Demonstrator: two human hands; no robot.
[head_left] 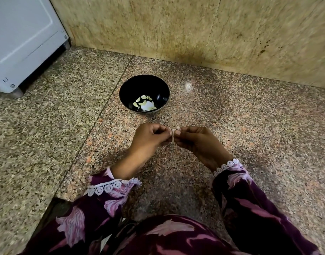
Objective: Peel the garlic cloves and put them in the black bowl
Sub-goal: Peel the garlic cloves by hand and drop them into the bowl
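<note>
bowl (144, 85) on floor (47, 135), cloves (144, 104) in it; both hands just in front; cabinet (23, 39) far left.

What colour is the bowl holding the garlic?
The bowl is glossy black, seen clearly in the head view.

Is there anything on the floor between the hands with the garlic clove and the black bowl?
Nothing visible. The left hand and right hand pinch the garlic clove just short of the black bowl; only bare granite floor lies between.

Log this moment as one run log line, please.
stage: peeling | left hand and right hand: pinch one small pale garlic clove | round black bowl: holds peeled cloves
</note>
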